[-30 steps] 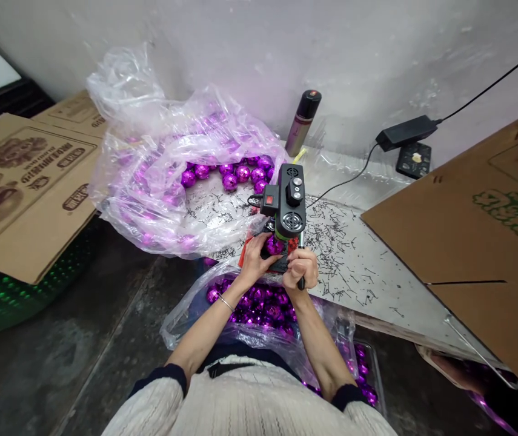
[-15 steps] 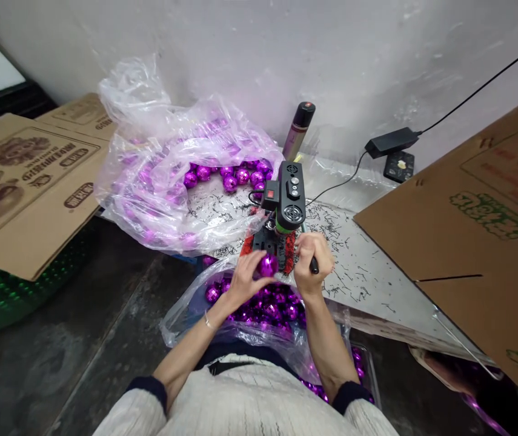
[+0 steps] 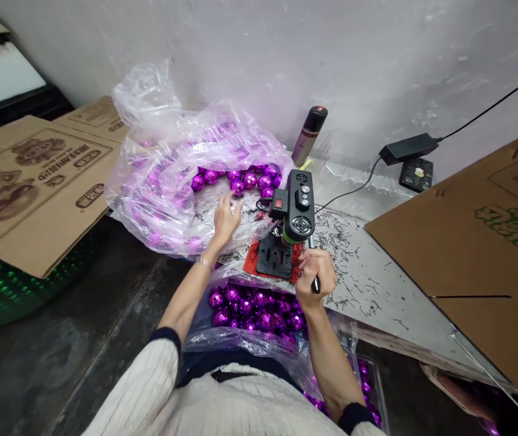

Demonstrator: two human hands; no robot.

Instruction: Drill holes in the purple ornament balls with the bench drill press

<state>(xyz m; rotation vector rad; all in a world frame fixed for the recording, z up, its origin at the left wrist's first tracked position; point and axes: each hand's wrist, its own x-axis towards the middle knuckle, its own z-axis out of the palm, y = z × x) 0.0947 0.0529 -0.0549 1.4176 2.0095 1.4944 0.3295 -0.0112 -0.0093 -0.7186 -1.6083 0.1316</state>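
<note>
Purple balls (image 3: 259,309) sit massed in the near bag. The right hand (image 3: 317,275) has its fingers curled round the lever (image 3: 315,285). Beyond — the press (image 3: 302,209), its slotted plate (image 3: 274,254) uncovered. The left hand (image 3: 226,221) spreads its fingers by the far balls (image 3: 250,180); contact, and which balls are finished — I cannot tell.

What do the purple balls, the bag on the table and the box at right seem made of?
Balls: probably plastic, mirror-shiny, from their faceted glints. Bag: thin plastic film, glossy, crinkled and see-through. Box: likely cardboard, matt brown with printed marks.
</note>
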